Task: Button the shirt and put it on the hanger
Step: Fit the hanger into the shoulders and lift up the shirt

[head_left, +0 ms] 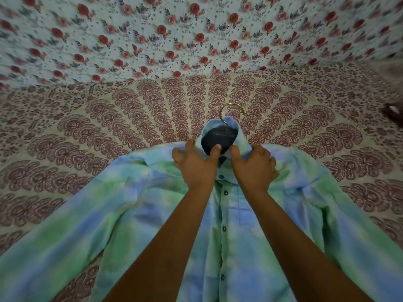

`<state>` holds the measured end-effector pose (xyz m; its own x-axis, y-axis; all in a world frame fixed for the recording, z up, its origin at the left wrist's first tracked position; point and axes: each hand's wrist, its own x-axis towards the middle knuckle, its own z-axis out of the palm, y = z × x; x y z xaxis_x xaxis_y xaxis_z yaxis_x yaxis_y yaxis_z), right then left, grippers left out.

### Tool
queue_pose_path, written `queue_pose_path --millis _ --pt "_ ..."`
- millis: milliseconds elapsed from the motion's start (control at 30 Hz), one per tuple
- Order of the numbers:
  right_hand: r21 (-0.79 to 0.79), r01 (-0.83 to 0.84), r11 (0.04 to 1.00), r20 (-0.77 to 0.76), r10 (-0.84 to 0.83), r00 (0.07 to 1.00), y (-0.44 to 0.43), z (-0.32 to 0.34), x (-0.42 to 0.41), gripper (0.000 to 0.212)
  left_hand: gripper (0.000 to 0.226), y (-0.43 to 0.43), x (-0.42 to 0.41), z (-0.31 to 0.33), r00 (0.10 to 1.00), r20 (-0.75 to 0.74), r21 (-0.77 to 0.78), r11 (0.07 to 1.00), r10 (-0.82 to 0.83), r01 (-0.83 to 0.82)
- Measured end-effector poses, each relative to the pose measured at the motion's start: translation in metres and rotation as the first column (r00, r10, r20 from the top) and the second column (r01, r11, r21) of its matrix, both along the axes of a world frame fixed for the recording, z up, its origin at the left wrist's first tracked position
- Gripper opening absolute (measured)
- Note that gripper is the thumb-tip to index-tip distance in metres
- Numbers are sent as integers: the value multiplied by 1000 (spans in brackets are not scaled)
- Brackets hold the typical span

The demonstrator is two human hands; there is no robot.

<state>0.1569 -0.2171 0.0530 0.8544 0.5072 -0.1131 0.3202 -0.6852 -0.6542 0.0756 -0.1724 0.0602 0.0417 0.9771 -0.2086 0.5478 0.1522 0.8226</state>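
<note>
The shirt [250,247] is laid front-up on the bed [109,131], its long axis running straight away from the person, with the collar [242,136] at the far end. Its buttons [224,229] appear fastened down the placket. The dark hanger [214,137] is seen inside the collar opening, and its hook [226,106] points away beyond it. The collar is gripped on either side by the left hand [195,164], whose thumb is pressed on the hanger, and the right hand [254,166]. Both are equally near. A floral sheet [196,40] is seen behind.
</note>
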Motion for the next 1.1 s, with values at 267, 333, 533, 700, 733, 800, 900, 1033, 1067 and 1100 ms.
queue_pose_path --millis 267,333,533,700,733,800,900,1033,1067,1100 --pt "40 -217 975 73 214 974 -10 14 -3 64 28 14 -36 -9 997 -8 190 978 -81 81" --pt "92 -218 972 75 212 974 -12 14 -5 62 22 18 -47 -2 983 -33 177 967 -181 184" --pt "136 -140 981 29 138 990 -11 21 -6 41 19 40 -80 16 903 273 -24 936 -332 352" --pt "-1 -122 993 128 121 984 -9 29 -17 55 30 39 -83 21 897 278 -50 927 -345 372" --pt "8 -138 990 119 136 984 -9 29 -19 55 33 37 -81 19 903 234 -33 925 -360 378" --pt "65 -173 983 94 167 982 -9 30 -23 49 30 32 -75 16 915 167 9 929 -367 371" --pt "184 -209 960 112 190 975 -14 28 -21 37 22 27 -70 12 897 177 52 914 -405 402" --pt "337 -172 926 70 158 985 -29 33 -11 24 27 23 -67 12 876 142 159 884 -462 440" --pt "340 -148 929 48 140 989 -32 33 -9 25 28 24 -66 12 878 193 137 898 -439 419" --pt "343 -126 931 28 124 992 -33 33 -7 26 27 26 -65 13 871 244 99 905 -425 414"
